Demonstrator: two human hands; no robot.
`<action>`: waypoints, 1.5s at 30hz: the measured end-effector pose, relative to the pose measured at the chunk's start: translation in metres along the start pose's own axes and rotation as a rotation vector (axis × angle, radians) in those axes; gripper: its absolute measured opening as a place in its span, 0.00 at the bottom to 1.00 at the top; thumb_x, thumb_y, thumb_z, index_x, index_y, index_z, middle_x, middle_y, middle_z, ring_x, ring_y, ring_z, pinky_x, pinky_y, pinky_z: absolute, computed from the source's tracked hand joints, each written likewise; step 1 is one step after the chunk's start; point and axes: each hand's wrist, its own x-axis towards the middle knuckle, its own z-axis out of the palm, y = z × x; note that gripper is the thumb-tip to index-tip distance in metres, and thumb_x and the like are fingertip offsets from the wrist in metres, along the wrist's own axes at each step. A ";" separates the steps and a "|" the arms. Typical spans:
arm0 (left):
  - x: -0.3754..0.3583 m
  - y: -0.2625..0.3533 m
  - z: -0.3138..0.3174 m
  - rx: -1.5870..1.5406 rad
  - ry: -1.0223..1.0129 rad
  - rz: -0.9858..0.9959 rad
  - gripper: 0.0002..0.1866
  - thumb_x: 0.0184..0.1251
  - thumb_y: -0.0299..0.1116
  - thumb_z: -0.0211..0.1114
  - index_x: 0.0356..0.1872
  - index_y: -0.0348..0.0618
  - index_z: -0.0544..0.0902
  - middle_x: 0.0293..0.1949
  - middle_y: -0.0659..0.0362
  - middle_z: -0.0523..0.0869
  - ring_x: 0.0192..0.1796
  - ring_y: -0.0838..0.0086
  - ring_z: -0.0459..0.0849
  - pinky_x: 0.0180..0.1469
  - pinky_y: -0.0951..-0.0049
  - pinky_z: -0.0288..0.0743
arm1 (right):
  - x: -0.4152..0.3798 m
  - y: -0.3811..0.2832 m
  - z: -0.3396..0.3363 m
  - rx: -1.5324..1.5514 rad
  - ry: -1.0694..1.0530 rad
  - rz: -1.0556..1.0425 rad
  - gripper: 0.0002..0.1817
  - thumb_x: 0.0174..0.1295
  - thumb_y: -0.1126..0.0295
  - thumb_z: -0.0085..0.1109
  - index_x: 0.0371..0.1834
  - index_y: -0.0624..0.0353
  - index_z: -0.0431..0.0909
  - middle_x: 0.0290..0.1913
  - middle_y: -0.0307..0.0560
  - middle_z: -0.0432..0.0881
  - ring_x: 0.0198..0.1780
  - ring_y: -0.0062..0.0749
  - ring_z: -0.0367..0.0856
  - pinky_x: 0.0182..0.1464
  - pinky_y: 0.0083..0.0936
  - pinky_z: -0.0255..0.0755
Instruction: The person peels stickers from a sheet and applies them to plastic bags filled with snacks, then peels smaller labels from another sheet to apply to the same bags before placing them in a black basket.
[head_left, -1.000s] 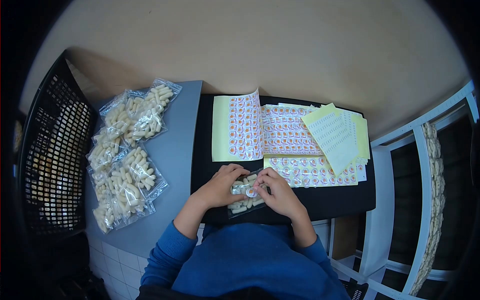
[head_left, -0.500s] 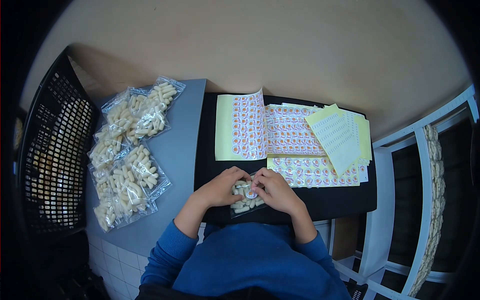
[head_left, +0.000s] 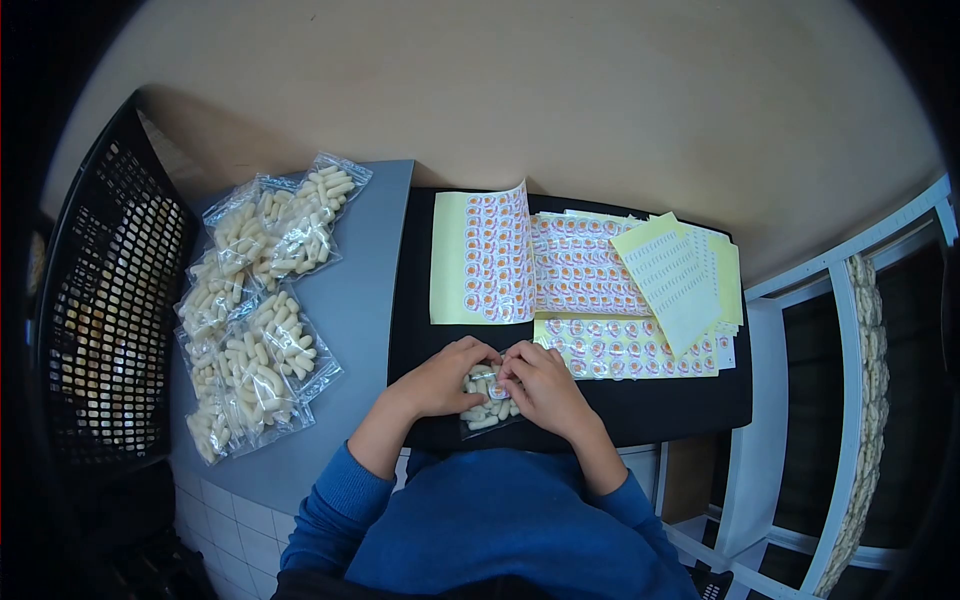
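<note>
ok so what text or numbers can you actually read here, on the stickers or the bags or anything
None can be read.
Round orange-and-white stickers on the yellow-backed sheets: print too small and blurred.
Pale yellow sheet of small white labels: rows of marks, illegible.
Clear plastic bag of white capsule-shaped pieces between the left hand and right hand: its round sticker is blurred.
Pile of clear bags on the grey table: no print visible.
</note>
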 end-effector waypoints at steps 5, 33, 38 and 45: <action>-0.001 0.000 0.001 0.001 0.010 0.025 0.24 0.46 0.28 0.66 0.48 0.39 0.71 0.46 0.53 0.72 0.53 0.62 0.71 0.56 0.70 0.66 | -0.006 0.001 0.008 -0.002 0.140 -0.020 0.06 0.45 0.76 0.58 0.26 0.58 0.72 0.37 0.43 0.71 0.41 0.36 0.70 0.42 0.30 0.61; 0.014 0.006 0.023 0.233 0.023 -0.236 0.35 0.39 0.36 0.72 0.49 0.37 0.64 0.45 0.50 0.68 0.51 0.57 0.68 0.53 0.61 0.65 | 0.021 0.019 0.002 0.209 -0.115 0.189 0.21 0.37 0.71 0.64 0.37 0.53 0.69 0.40 0.38 0.71 0.45 0.31 0.71 0.49 0.30 0.51; 0.010 -0.006 0.016 0.119 0.036 -0.157 0.34 0.41 0.37 0.72 0.49 0.35 0.66 0.45 0.50 0.69 0.51 0.59 0.69 0.54 0.66 0.65 | 0.010 0.012 0.001 0.217 0.018 0.140 0.21 0.41 0.67 0.65 0.40 0.52 0.71 0.44 0.38 0.71 0.50 0.29 0.68 0.54 0.30 0.49; 0.011 -0.010 0.013 -0.035 0.029 -0.111 0.24 0.52 0.36 0.66 0.47 0.36 0.69 0.42 0.51 0.72 0.49 0.63 0.71 0.52 0.70 0.66 | -0.008 0.010 0.001 0.022 0.125 0.143 0.25 0.39 0.67 0.66 0.44 0.51 0.70 0.54 0.44 0.64 0.61 0.38 0.58 0.57 0.36 0.46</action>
